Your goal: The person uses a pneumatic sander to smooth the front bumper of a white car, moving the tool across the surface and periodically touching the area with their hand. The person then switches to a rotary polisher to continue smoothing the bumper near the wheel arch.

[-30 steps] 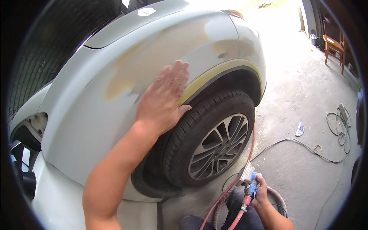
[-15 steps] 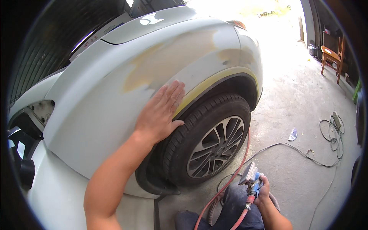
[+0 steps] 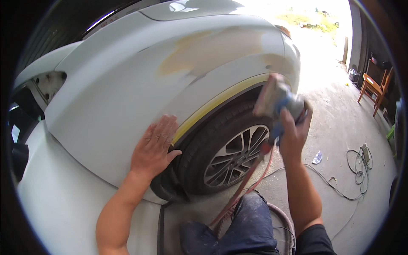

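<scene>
My left hand (image 3: 155, 144) lies flat with fingers stretched out on the white car fender (image 3: 119, 85), beside the yellow masking tape (image 3: 212, 97) that edges the wheel arch. In front of the wheel (image 3: 238, 157), my right hand (image 3: 295, 127) grips an air sander (image 3: 278, 100) with a blue and grey body and a flat rectangular pad, smeared by motion. A red hose (image 3: 244, 185) runs down from the sander. Above the arch, a tan filler patch (image 3: 208, 51) with yellowish edges spreads over the sanded panel.
A grey cable (image 3: 331, 187) trails across the concrete floor to a coiled extension lead with a socket block (image 3: 365, 153). Near it lies a crumpled wrapper (image 3: 317, 157). A wooden chair (image 3: 374, 91) stands at the right wall. A ribbed hose (image 3: 284, 219) curves beside my knees.
My right hand has lifted the sander from beside my knee up in front of the wheel arch. My left hand has slid down and left along the fender, away from the filler patch.
</scene>
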{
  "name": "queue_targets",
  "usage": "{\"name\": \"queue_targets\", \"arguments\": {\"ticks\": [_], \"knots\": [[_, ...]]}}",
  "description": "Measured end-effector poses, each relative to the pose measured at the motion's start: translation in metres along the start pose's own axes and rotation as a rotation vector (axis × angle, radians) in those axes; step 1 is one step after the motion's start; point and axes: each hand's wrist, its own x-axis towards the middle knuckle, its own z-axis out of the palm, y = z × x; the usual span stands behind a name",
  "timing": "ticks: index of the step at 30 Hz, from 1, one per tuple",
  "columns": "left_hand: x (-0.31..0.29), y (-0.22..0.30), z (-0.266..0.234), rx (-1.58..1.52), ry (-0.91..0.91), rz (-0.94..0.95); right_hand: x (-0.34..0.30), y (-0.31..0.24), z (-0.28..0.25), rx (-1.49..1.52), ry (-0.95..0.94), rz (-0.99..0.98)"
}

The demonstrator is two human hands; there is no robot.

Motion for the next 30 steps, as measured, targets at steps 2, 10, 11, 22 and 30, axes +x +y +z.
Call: {"name": "queue_targets", "arguments": {"ticks": [2, 10, 11, 22, 30], "knots": [[-0.012, 0.002, 0.0, 0.045, 0.011, -0.034, 0.032, -0.008, 0.025, -0.229, -0.022, -0.192], [-0.065, 0.0, 0.022, 0.085, 0.137, -0.142, 0.092, 0.005, 0.057, -0.37, -0.067, -0.374], [-0.064, 0.002, 0.023, 0.057, 0.167, -0.208, 0.102, 0.008, 0.053, -0.423, -0.059, -0.385], [-0.059, 0.011, 0.024, 0.122, 0.237, -0.336, 0.092, 0.02, 0.07, -0.622, -0.123, -0.596], [-0.06, 0.008, 0.024, 0.188, 0.234, -0.315, 0.103, 0.022, 0.064, -0.621, -0.062, -0.53]]}}
